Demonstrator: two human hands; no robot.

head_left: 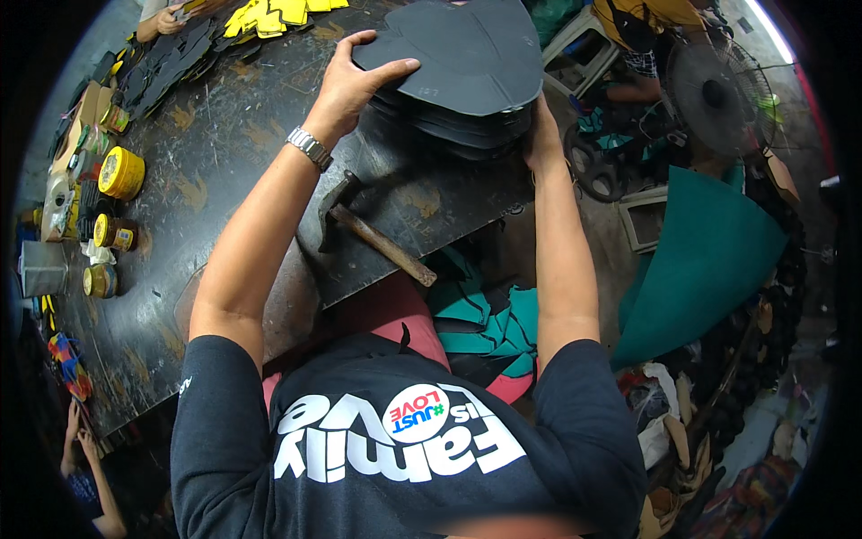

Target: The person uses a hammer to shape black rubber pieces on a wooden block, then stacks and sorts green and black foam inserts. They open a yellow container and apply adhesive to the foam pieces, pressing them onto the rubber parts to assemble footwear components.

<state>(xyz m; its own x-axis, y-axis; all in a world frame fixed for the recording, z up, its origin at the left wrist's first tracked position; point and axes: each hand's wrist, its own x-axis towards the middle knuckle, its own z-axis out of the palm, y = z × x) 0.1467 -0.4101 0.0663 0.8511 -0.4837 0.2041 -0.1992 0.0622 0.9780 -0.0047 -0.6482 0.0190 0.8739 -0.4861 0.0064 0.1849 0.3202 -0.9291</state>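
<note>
A thick stack of dark grey, rounded-edge sheet pieces (467, 63) lies at the far edge of my view, near the table's right corner. My left hand (352, 85), with a metal watch at the wrist, grips the stack's left side, thumb on the top piece. Against its right side presses my right hand (543, 139), whose fingers are mostly hidden behind the pieces. The layers below the top piece fan out unevenly. Between my arms a hammer (382, 242) rests on the table, its wooden handle reaching past the edge.
On the dark scuffed table (229, 144), a yellow tub (121, 173) and several jars stand left. Yellow pieces (274, 13) and black cut pieces (171, 72) lie far left, near another person's hand (166, 20). Right are a fan (718, 94) and green sheet (687, 278); green scraps (485, 323) lie below.
</note>
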